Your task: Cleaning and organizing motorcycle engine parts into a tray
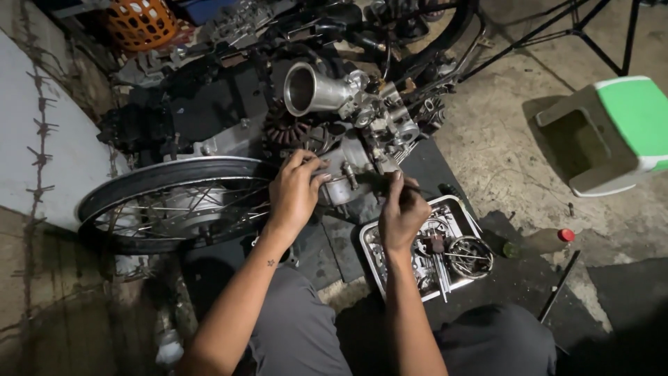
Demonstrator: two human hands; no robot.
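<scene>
Head view looks down on a motorcycle engine (362,132) lying on the floor, its silver cylinder and side cover turned toward the person. As I judge it, the step in hand is work on a fastener at the engine's near side, with the engine steadied. The left hand (296,191) lies spread over the engine's round side cover, fingers curled on the metal. The right hand (402,212) pinches a thin dark tool (410,186), its tip touching the engine's lower edge; which fastener it meets I cannot tell. The next move likely calls for firm bracing from the left hand and a straight, seated tool.

Counted outward from the engine: one polished intake funnel (309,89) on top; one spoked wheel (174,205) just left of the engine; one metal tray (456,209) of small parts just below and right of it; one red-capped bottle (550,240) beyond the tray; one green-and-white stool (612,132) well to the right; one orange basket (142,22) far behind on the left.
</scene>
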